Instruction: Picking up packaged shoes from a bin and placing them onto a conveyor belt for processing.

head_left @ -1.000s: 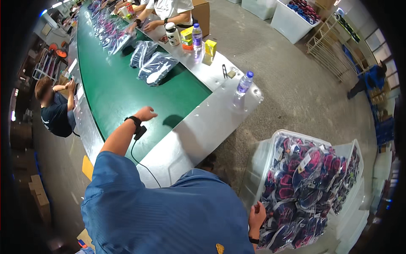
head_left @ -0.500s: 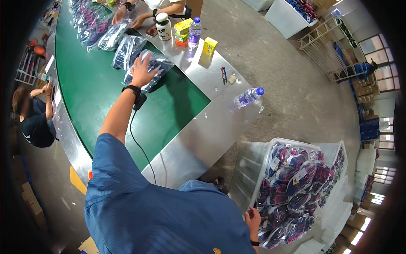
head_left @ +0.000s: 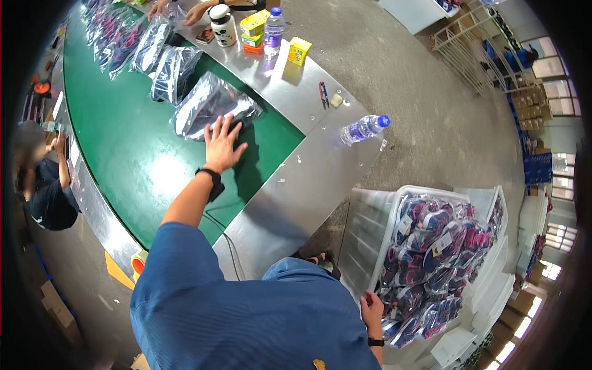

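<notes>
My left hand (head_left: 223,147), fingers spread, reaches over the green belt and meets the near side of a pair of dark shoes in a clear plastic bag (head_left: 206,105). Whether the fingertips press on the bag is hard to make out. Beyond it on the belt lie further bagged shoes (head_left: 174,73) and another bagged pair (head_left: 151,46). My right hand (head_left: 372,310) hangs low at the right with bent fingers at the rim of a white plastic bin (head_left: 394,237). That bin is heaped with bagged navy and pink shoes (head_left: 435,246).
A metal ledge (head_left: 277,206) borders the green belt (head_left: 145,132). It carries a water bottle (head_left: 365,129), thread snips (head_left: 324,94), small yellow boxes (head_left: 299,51), and a white jar (head_left: 223,28). A co-worker's hands (head_left: 197,11) are at the far end; another person (head_left: 46,179) sits at left.
My left hand has come back toward me and right, off the top of the bagged shoes. The bag now lies turned and closer to the ledge. My right hand stays at the bin.
</notes>
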